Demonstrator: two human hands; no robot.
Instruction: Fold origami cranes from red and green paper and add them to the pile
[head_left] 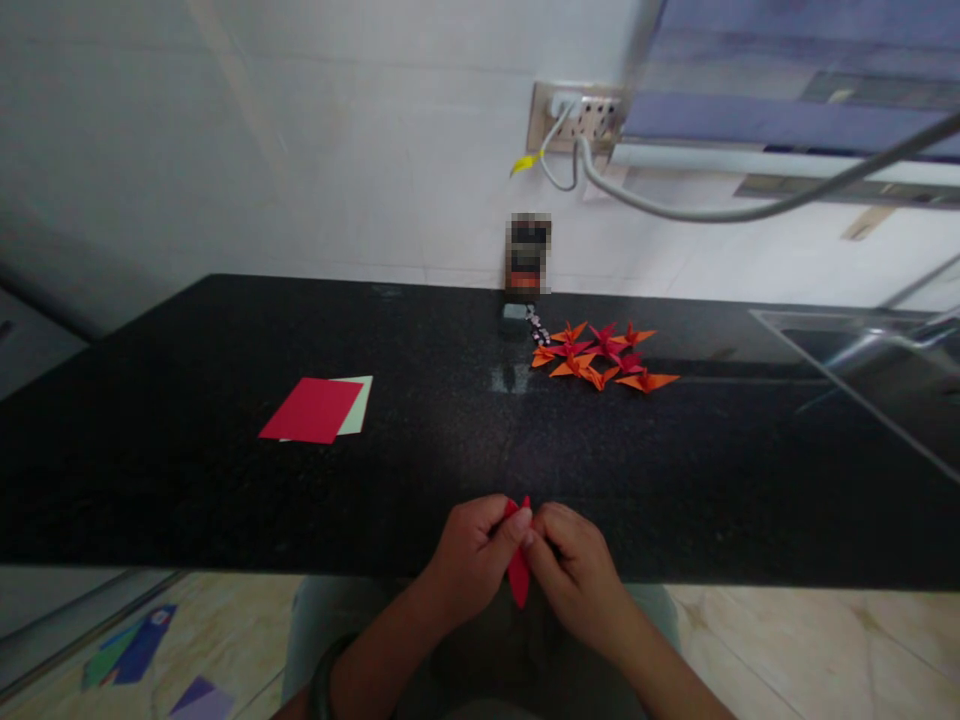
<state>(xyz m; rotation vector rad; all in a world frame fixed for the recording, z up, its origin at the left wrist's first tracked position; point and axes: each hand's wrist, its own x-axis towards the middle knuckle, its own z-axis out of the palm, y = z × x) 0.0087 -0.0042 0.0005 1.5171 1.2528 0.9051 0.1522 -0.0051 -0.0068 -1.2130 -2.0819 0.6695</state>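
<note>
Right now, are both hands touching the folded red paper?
Touching. The head view shows the left hand and the right hand pinching the folded red paper at its top, with no gap.

paper sheets [315,410] left of folded cranes [600,358] on counter [187,500].

The head camera looks forward and down, close above the black counter [450,420] edge.
</note>
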